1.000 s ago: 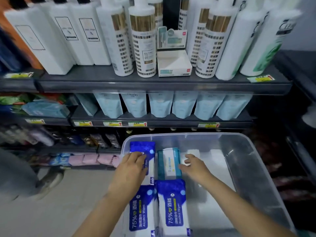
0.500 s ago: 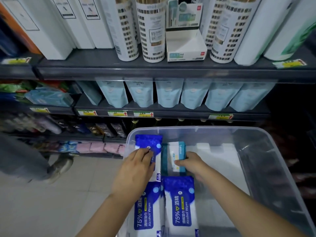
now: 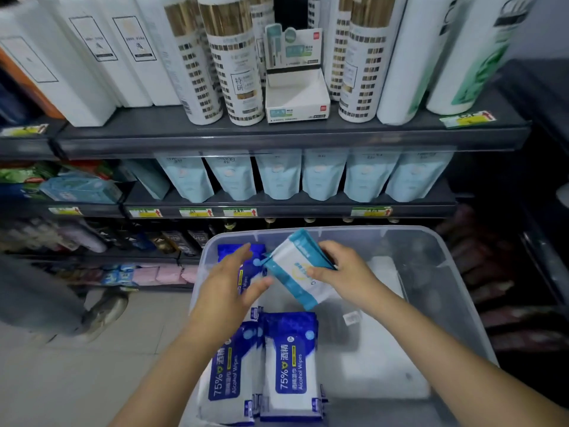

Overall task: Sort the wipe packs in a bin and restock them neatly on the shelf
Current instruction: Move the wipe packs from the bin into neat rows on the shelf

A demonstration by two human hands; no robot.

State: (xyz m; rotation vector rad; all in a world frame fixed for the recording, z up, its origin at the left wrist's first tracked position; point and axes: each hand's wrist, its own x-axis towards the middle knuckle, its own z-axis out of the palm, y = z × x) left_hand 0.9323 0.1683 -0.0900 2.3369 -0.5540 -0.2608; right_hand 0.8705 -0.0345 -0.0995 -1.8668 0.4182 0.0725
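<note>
teal wipe pack (image 3: 292,263) lifted from clear bin (image 3: 431,241), right hand (image 3: 348,272) gripping it, left hand (image 3: 228,288) relaxed, blue packs (image 3: 291,365) inside

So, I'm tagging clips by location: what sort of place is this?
Most likely a shop aisle: dark shelves carrying yellow price tags, with rows of identical white bottles and pale blue pouches.

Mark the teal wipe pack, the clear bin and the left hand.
teal wipe pack (image 3: 289,261): head view, its white front face.
clear bin (image 3: 437,272): head view, its right wall.
left hand (image 3: 228,285): head view, back of the hand.
</note>
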